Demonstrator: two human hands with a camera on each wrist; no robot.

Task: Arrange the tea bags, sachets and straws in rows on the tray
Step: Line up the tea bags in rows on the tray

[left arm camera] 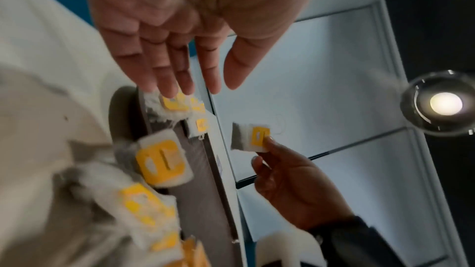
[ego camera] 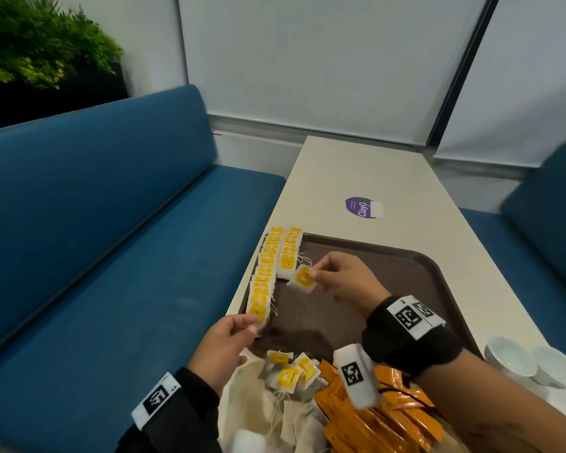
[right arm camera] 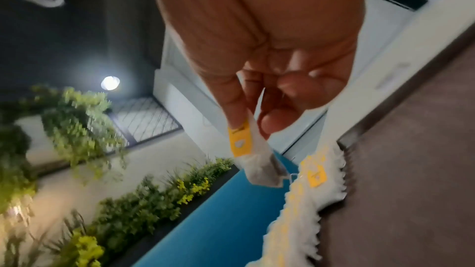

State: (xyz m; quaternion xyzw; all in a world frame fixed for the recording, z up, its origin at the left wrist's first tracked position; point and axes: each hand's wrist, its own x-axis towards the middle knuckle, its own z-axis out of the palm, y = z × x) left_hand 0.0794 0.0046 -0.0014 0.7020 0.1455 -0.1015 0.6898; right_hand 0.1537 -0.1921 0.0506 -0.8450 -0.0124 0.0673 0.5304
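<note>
Two rows of white paper tea bags with yellow tags (ego camera: 272, 266) are lying along the left edge of the brown plastic tray (ego camera: 406, 266); loose orange foil sachets (ego camera: 386, 420) are sitting nearer, with two white ceramic bowls (ego camera: 530, 361) lying right of the tray.

Tray (ego camera: 389, 266) right half bare – tea bag rows (ego camera: 268, 273) crowd left edge.

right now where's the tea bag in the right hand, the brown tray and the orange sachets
white tea bag with yellow tag (ego camera: 303, 279), head view, on its yellow tag
brown plastic tray (ego camera: 402, 266), head view, on bare floor near the far rim
orange sachets (ego camera: 389, 420), head view, on the heap's middle
</note>
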